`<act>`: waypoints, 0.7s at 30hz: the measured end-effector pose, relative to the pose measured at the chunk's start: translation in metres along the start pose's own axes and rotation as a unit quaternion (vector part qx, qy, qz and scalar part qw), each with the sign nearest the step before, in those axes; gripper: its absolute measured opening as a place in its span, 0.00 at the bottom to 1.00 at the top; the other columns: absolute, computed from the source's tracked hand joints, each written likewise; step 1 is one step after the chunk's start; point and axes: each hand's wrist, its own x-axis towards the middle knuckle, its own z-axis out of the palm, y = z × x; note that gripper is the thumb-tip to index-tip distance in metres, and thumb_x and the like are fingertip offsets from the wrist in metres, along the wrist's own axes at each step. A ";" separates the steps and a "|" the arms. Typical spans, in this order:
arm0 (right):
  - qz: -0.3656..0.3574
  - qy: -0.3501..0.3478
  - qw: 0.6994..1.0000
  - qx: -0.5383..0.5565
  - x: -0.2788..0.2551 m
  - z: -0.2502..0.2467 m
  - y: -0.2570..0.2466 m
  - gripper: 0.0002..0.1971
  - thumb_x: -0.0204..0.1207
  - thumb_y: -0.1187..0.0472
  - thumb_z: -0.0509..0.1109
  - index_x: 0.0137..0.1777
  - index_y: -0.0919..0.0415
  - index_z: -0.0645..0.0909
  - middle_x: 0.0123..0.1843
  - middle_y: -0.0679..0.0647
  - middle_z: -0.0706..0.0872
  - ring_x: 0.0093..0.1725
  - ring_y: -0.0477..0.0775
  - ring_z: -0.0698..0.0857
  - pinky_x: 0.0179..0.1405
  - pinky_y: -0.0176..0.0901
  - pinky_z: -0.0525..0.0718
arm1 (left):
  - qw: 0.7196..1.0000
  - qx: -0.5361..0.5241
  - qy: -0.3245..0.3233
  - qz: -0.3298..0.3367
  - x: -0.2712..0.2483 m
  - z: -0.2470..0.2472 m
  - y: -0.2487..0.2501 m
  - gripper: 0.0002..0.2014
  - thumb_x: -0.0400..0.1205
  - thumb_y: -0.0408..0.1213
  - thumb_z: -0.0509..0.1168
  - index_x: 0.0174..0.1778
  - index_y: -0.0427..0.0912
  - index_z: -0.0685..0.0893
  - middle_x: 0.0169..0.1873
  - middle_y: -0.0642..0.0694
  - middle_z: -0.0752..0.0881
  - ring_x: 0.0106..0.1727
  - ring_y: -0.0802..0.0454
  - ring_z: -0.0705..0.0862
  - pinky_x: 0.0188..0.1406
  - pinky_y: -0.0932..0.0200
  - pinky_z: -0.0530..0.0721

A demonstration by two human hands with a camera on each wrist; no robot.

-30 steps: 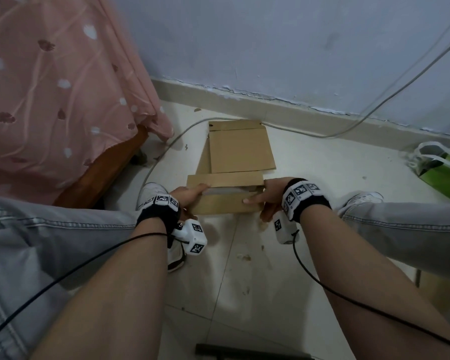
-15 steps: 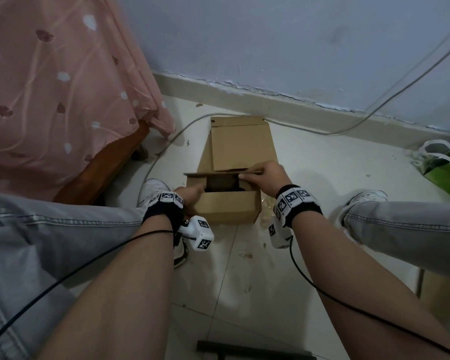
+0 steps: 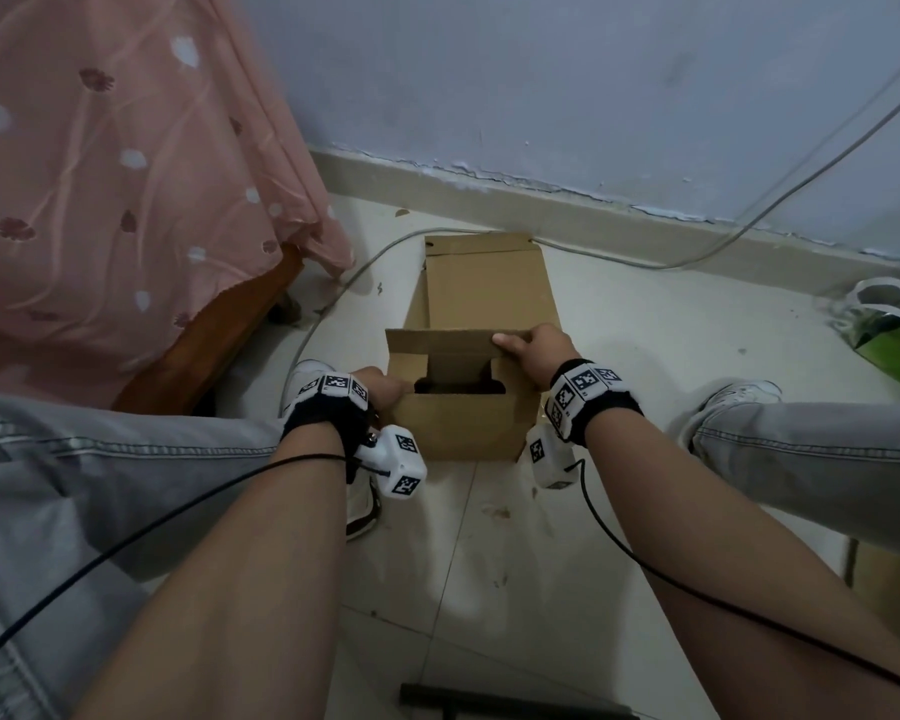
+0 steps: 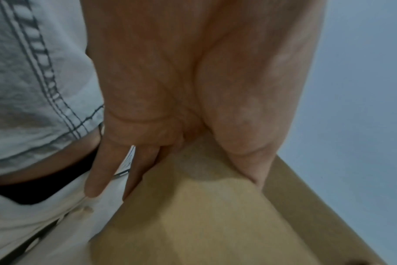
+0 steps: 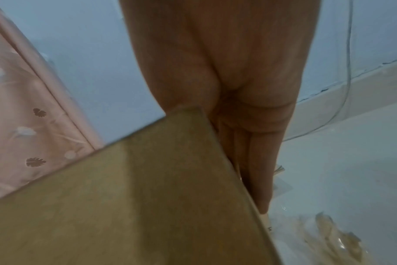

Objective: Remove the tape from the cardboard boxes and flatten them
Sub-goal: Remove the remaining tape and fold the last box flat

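While left fingers (image 4: pixel 97 172) clasp the box (image 3: pixel 463 428) corner, right fingers (image 5: pixel 258 179) pinch its flap (image 3: pixel 437 343) (half raised).

No legible text — anywhere.

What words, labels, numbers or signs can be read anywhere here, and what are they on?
No readable text in any view.
Cardboard box: plain brown faces, no print showing.
Left wristband and right wristband: black-and-white square code patterns only, no letters or digits.
Green bag: no legible print; partly cut off at the edge.
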 end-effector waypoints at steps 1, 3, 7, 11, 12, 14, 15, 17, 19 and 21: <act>0.002 -0.005 1.000 -0.014 -0.001 0.000 -0.002 0.27 0.79 0.37 0.65 0.45 0.66 0.76 0.39 0.58 0.81 0.43 0.61 0.81 0.41 0.50 0.79 | 1.000 0.002 0.001 -0.002 0.000 0.000 0.001 0.25 0.85 0.53 0.61 0.66 0.34 0.77 0.56 0.36 0.82 0.57 0.37 0.81 0.52 0.53 0.75; 0.012 -0.015 0.999 -0.036 -0.003 -0.001 -0.006 0.27 0.80 0.37 0.64 0.48 0.66 0.75 0.42 0.60 0.82 0.43 0.61 0.81 0.42 0.49 0.79 | 1.000 0.004 0.021 0.005 0.000 0.002 0.004 0.28 0.82 0.57 0.63 0.65 0.34 0.79 0.47 0.38 0.84 0.49 0.40 0.79 0.51 0.55 0.77; 0.028 -0.031 0.996 -0.082 -0.008 -0.005 -0.012 0.28 0.81 0.37 0.61 0.55 0.65 0.76 0.47 0.60 0.81 0.45 0.59 0.80 0.41 0.47 0.75 | 0.999 0.030 0.017 0.025 -0.001 0.007 0.006 0.19 0.86 0.48 0.62 0.65 0.37 0.81 0.33 0.45 0.74 0.33 0.52 0.74 0.28 0.64 0.70; 0.038 -0.060 0.989 -0.131 -0.012 0.003 -0.016 0.33 0.80 0.34 0.61 0.63 0.67 0.78 0.57 0.61 0.85 0.53 0.60 0.84 0.45 0.48 0.78 | 0.996 0.059 0.030 0.054 0.006 0.016 -0.004 0.20 0.90 0.44 0.53 0.77 0.44 0.73 0.68 0.42 0.81 0.64 0.46 0.81 0.48 0.62 0.80; 0.044 -0.066 0.988 -0.131 -0.013 0.006 -0.017 0.33 0.78 0.33 0.63 0.63 0.66 0.78 0.58 0.59 0.85 0.55 0.60 0.85 0.47 0.48 0.80 | 0.994 0.090 0.028 0.055 0.005 0.020 -0.002 0.21 0.90 0.43 0.54 0.77 0.39 0.73 0.71 0.41 0.79 0.69 0.44 0.80 0.56 0.64 0.80; 0.049 -0.087 0.985 -0.143 -0.015 0.015 -0.020 0.31 0.75 0.37 0.70 0.65 0.63 0.78 0.58 0.57 0.84 0.59 0.60 0.84 0.53 0.48 0.82 | 0.989 0.124 0.019 0.074 -0.002 0.022 0.002 0.19 0.89 0.40 0.60 0.73 0.33 0.78 0.70 0.40 0.81 0.71 0.45 0.79 0.52 0.75 0.77; 0.053 -0.093 0.981 -0.159 -0.016 0.021 -0.021 0.30 0.75 0.40 0.72 0.66 0.63 0.78 0.59 0.57 0.83 0.59 0.60 0.84 0.55 0.49 0.83 | 0.991 0.104 0.028 0.083 -0.002 0.022 0.002 0.17 0.87 0.39 0.63 0.68 0.33 0.82 0.67 0.40 0.84 0.68 0.46 0.81 0.50 0.73 0.77; 0.061 -0.064 0.982 -0.170 -0.016 0.034 -0.020 0.25 0.76 0.45 0.72 0.64 0.63 0.78 0.58 0.58 0.82 0.54 0.59 0.84 0.50 0.48 0.82 | 0.993 0.090 0.030 0.077 0.002 0.021 0.004 0.15 0.84 0.40 0.67 0.62 0.34 0.86 0.61 0.38 0.87 0.61 0.45 0.85 0.48 0.64 0.77; 0.105 -0.021 0.985 -0.135 -0.017 0.042 -0.018 0.26 0.76 0.49 0.71 0.68 0.65 0.75 0.63 0.60 0.81 0.55 0.61 0.83 0.44 0.48 0.77 | 0.993 0.083 0.037 0.070 0.002 0.020 0.006 0.18 0.84 0.43 0.67 0.64 0.33 0.84 0.55 0.36 0.88 0.48 0.47 0.83 0.47 0.58 0.79; 0.138 -0.015 0.983 -0.121 -0.018 0.044 -0.018 0.27 0.77 0.51 0.69 0.72 0.65 0.71 0.67 0.61 0.78 0.60 0.63 0.83 0.45 0.50 0.74 | 0.992 0.098 0.027 0.071 0.001 0.021 0.008 0.16 0.86 0.42 0.64 0.65 0.36 0.83 0.39 0.40 0.83 0.38 0.50 0.77 0.40 0.56 0.78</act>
